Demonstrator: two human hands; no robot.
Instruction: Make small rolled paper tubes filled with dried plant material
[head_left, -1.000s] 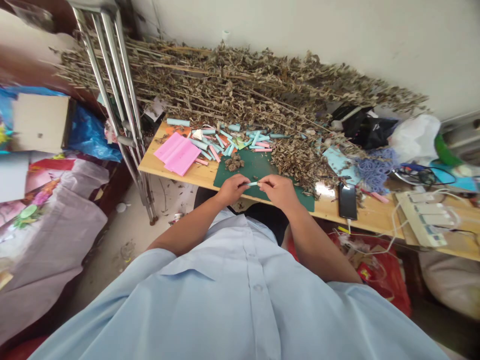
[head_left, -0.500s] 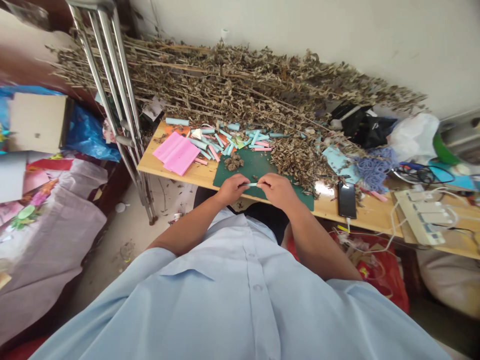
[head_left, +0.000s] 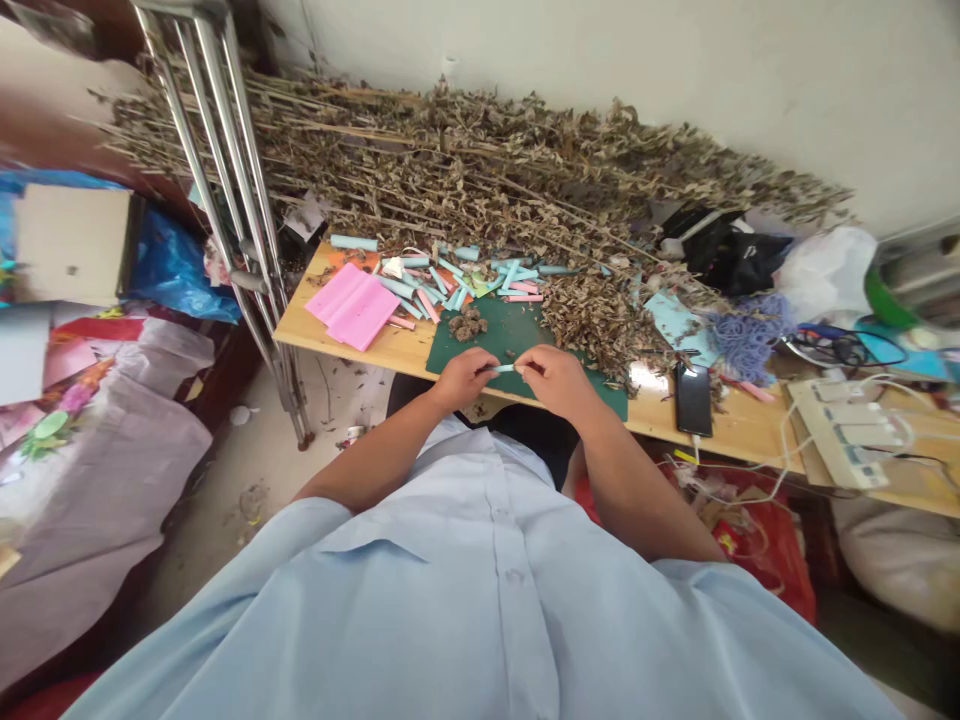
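Between my two hands is a thin light-blue paper roll (head_left: 505, 368), held level just above the near edge of a dark green mat (head_left: 517, 335). My left hand (head_left: 466, 378) pinches one end and my right hand (head_left: 553, 378) pinches the other; both are closed. What is inside the roll is hidden. Beyond my left hand lies a small clump of crumbled dry leaf (head_left: 468, 323) on the mat. A larger heap of dry leaves (head_left: 596, 325) sits beyond my right hand. Several blue and pink paper rolls (head_left: 450, 283) lie behind the mat.
Pink paper sheets (head_left: 354, 308) lie at the table's left, near metal crutches (head_left: 240, 200). Long dried plant stalks (head_left: 465, 160) stretch along the wall. On the right are a phone (head_left: 693, 398), blue yarn (head_left: 750, 330) and a power strip (head_left: 847, 430) with cables.
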